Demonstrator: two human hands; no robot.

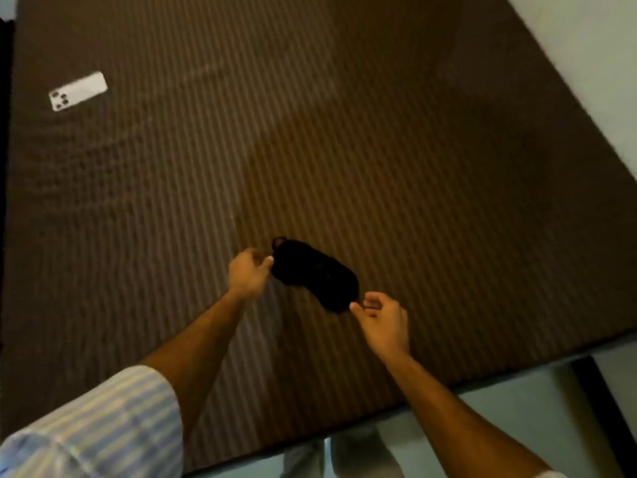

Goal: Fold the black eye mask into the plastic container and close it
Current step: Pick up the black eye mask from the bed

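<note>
On the near middle of a brown striped bed (344,132), a black eye mask (315,273) lies flat between two bare hands. Far off at the upper left rests a white phone (78,91), camera side up, well apart from everything else. Moving rightward, the left hand (249,273) sits at the mask's upper-left end, its fingers curled in a narrow pinch with the thumb tip touching or just beside the fabric edge; whether it has a real grip cannot be told. The mask's long axis runs diagonally, from upper left by that hand down to lower right. It looks soft, matte and limp, an elongated oval, with a thin loop of strap showing at its upper-left tip. At the lower-right end the right hand (381,317) waits half open, fingers loosely curled, thumb tip just beside the mask. Both hands look equally near. No plastic container is in view.
</note>
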